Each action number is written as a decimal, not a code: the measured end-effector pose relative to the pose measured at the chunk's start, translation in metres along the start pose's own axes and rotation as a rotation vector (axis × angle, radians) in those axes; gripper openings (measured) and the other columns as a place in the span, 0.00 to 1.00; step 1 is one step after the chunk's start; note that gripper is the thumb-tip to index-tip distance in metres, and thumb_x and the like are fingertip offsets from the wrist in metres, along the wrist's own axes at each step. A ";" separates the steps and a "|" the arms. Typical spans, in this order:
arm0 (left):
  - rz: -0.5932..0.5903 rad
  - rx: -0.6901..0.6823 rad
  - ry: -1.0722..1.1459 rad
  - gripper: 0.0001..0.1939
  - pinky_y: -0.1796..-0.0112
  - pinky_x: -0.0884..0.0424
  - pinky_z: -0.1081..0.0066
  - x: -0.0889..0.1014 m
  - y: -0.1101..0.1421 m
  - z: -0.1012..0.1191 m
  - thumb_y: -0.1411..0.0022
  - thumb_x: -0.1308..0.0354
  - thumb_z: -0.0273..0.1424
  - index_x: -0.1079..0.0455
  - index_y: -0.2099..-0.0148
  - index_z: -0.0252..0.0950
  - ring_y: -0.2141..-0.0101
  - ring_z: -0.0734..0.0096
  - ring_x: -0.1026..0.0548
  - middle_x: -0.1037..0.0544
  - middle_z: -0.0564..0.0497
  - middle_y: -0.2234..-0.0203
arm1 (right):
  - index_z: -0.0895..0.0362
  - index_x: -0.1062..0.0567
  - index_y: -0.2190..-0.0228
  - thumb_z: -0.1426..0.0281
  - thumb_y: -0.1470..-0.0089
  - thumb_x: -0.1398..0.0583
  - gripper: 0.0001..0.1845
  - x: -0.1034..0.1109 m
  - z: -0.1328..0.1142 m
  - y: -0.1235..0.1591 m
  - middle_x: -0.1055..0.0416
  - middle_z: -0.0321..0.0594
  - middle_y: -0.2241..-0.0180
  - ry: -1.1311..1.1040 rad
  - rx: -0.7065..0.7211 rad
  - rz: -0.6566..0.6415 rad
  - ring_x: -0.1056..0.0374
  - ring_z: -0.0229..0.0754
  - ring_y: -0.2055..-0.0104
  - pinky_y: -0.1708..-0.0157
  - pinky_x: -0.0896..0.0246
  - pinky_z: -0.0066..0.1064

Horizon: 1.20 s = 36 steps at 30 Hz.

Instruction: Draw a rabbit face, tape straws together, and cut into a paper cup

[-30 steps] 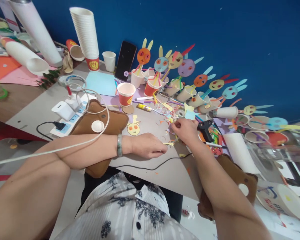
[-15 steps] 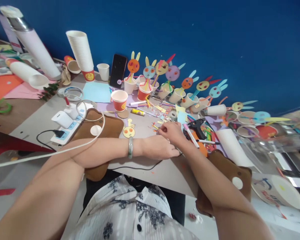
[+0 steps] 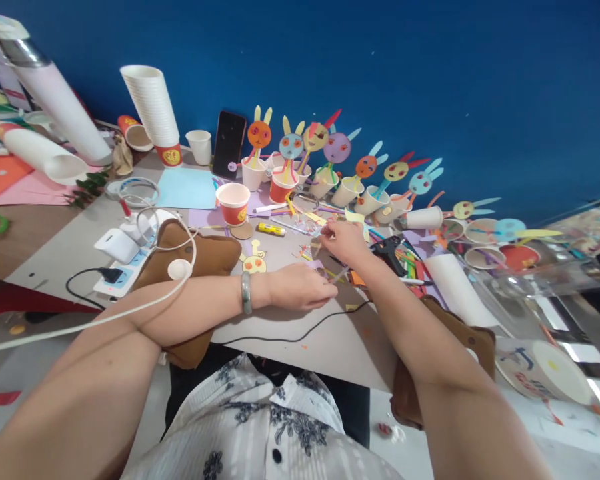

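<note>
Behind everything is a blue wall [image 3: 300, 53], and below it a grey surface [image 3: 350, 353] is very full. The left hand [image 3: 303, 287] is mid-frame, palm down, fingers curled; a thin pale strip [image 3: 340, 274] is by its fingertips, but I can't tell if it is held. Just above and right, the right hand [image 3: 346, 243] has its thumb and finger bent close together, and I can't tell if they pinch anything. A yellow rabbit face [image 3: 254, 263] lies mid-frame, its bottom hidden by the left arm [image 3: 195, 307]. If that arm slides up, the paper could bend. Paper scraps [image 3: 306, 253] lie near both hands, so a small piece could get lost. A white cable [image 3: 184, 281] crosses the left arm and could snag, tugging the power strip [image 3: 139, 260] at left. The black glue gun [image 3: 391, 253], right of centre, might burn if hot. A red cup [image 3: 233, 205] and rabbit puppets [image 3: 291, 145] crowd the upper middle, where a bump could tip them.
</note>
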<state>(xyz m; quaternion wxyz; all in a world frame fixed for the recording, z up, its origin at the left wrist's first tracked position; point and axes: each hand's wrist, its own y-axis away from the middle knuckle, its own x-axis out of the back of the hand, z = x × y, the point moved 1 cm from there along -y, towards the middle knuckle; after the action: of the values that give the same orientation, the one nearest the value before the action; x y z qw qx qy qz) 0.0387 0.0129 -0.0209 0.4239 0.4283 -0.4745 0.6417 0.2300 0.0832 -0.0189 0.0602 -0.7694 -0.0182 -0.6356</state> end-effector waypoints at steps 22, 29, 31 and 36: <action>0.303 0.707 0.802 0.07 0.65 0.29 0.72 0.003 -0.008 -0.033 0.32 0.44 0.29 0.33 0.52 0.34 0.67 0.73 0.25 0.22 0.49 0.64 | 0.54 0.31 0.67 0.64 0.41 0.46 0.07 -0.024 -0.009 -0.025 0.25 0.43 0.68 -0.470 0.036 0.048 0.31 0.45 0.66 0.62 0.36 0.37; 0.642 1.070 1.269 0.10 0.77 0.40 0.79 0.017 -0.009 -0.049 0.25 0.47 0.35 0.38 0.46 0.38 0.79 0.81 0.35 0.33 0.60 0.75 | 0.52 0.30 0.68 0.49 0.45 0.39 0.20 -0.005 -0.019 -0.013 0.25 0.40 0.71 -0.822 0.135 -0.134 0.29 0.43 0.68 0.64 0.33 0.36; 0.701 1.041 1.245 0.07 0.78 0.41 0.80 0.017 -0.009 -0.052 0.25 0.48 0.32 0.34 0.49 0.36 0.80 0.81 0.36 0.35 0.60 0.79 | 0.52 0.30 0.69 0.48 0.48 0.36 0.21 -0.001 -0.026 -0.008 0.24 0.39 0.71 -0.930 0.155 -0.240 0.30 0.43 0.68 0.66 0.34 0.36; 0.756 1.042 1.236 0.11 0.80 0.44 0.80 0.016 -0.009 -0.058 0.25 0.49 0.31 0.29 0.59 0.32 0.82 0.84 0.38 0.30 0.57 0.79 | 0.55 0.22 0.65 0.53 0.48 0.35 0.18 0.024 -0.012 -0.004 0.22 0.40 0.68 -0.773 0.211 -0.320 0.29 0.43 0.68 0.65 0.33 0.36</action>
<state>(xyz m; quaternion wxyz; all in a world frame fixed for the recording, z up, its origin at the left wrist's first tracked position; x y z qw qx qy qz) 0.0343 0.0728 -0.0139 0.1158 -0.0409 0.0812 0.9891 0.2227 0.0849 0.0067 0.0280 -0.9281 -0.2235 -0.2965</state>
